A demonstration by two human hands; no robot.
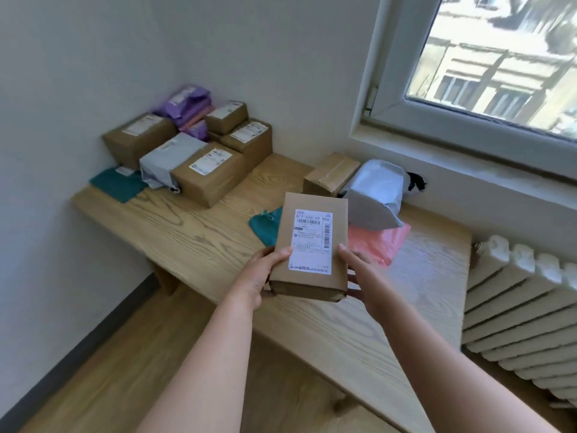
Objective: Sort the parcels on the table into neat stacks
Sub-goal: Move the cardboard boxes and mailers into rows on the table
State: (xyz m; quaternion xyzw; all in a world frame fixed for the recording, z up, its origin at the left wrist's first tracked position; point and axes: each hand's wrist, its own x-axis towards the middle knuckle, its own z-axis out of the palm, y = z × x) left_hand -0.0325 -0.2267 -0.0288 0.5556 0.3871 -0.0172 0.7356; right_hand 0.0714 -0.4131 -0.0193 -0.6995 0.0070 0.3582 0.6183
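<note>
I hold a flat brown cardboard parcel (pixel 312 226) with a white shipping label above the wooden table (pixel 199 242). My left hand (pixel 265 273) grips its left near edge, thumb on top. My right hand (pixel 356 270) grips its right near edge. At the table's far left corner stand stacked parcels: several brown boxes (pixel 209 176), a grey bag (pixel 170 160), purple bags (pixel 187 104) and a teal bag (pixel 118 184). Behind the held parcel lie a brown box (pixel 331 173), a grey-white bag (pixel 374 195), a pink bag (pixel 377 242) and a teal bag (pixel 265 226).
White walls close in the table at the left and the back. A window (pixel 487 64) with a deep sill sits above its right end. A white radiator (pixel 524 307) stands right of the table. Wooden floor (pixel 125 370) lies in front.
</note>
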